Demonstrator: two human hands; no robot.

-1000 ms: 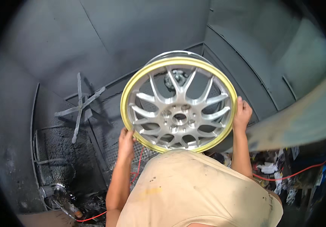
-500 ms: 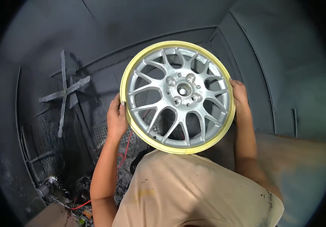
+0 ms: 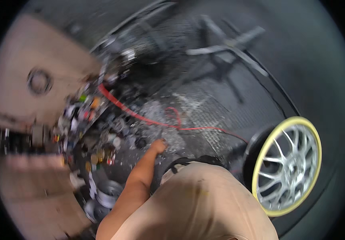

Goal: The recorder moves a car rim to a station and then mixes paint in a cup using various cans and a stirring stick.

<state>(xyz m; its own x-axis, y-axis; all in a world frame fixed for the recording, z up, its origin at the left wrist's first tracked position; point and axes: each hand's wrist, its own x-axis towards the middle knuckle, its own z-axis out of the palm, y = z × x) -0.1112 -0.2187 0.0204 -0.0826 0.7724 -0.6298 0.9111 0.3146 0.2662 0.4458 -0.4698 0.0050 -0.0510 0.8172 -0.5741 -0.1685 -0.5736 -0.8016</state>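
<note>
A silver multi-spoke alloy wheel [image 3: 286, 166] with a yellow band around its rim stands on edge at the right, next to the dark booth wall; neither hand touches it. My left hand [image 3: 158, 145] hangs out in front of my beige shirt, over the metal grate floor [image 3: 204, 112]. Nothing shows in it, and motion blur hides how its fingers are set. My right hand is out of sight.
A red hose [image 3: 140, 117] snakes across the grate floor. A grey cross-shaped metal stand [image 3: 224, 48] sits at the top. Small cans and clutter [image 3: 92, 132] crowd the left side, with another silver wheel [image 3: 106, 196] at the lower left. A beige panel [image 3: 40, 80] fills the far left.
Both hands held the wheel up in front of me; now it stands at the right with no hand on it. The view has swung sharply to the left and is blurred.
</note>
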